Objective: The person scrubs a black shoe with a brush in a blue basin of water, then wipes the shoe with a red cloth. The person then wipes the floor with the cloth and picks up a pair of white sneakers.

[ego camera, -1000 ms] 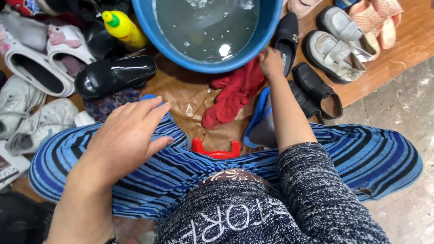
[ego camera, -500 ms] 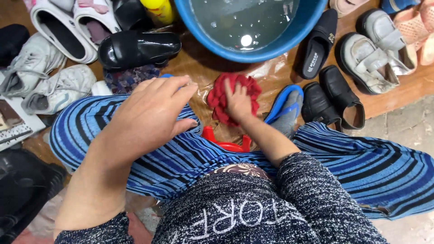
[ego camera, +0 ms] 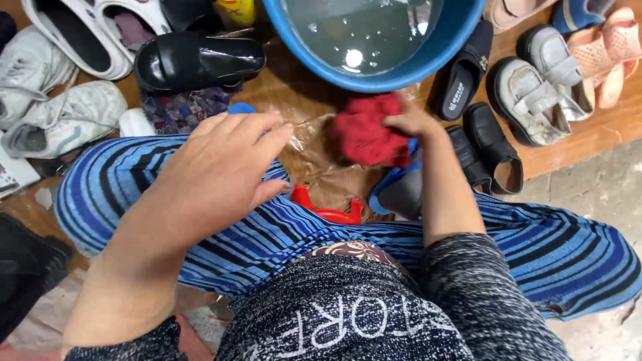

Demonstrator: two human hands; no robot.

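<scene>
- The red cloth (ego camera: 364, 137) has bunched tighter and now sits just near of the basin rim; half a second ago it lay spread a little nearer the knees, and the right hand (ego camera: 409, 122) has travelled with it.
- Right hand: fingers closed on the far right edge of the red cloth, pinching it into a wad; the forearm runs back towards the body on the right.
- The cloth rests over a crinkled clear plastic sheet (ego camera: 314, 170) on the brown floor, touching the blue-edged shoe (ego camera: 398, 190) that lies just near of it.
- Left hand (ego camera: 217, 170): open, fingers spread and slightly curled, holding nothing; it hovers over the left knee of the blue striped trousers (ego camera: 267, 234), and whether it touches the cloth of them I cannot tell.
- Between the knees, a red plastic piece (ego camera: 328, 210) peeks out, near the plastic sheet.
- Far centre: the blue basin (ego camera: 394, 77) full of water, just beyond the cloth.
- Far left: a black slide sandal (ego camera: 197, 60), white slippers (ego camera: 80, 33) and grey-white trainers (ego camera: 60, 113) beside it.
- Right of the basin: a black slipper (ego camera: 461, 80), a pair of small black shoes (ego camera: 491, 150), grey strap shoes (ego camera: 545, 87), and pink sandals (ego camera: 612, 50) farthest right.
</scene>
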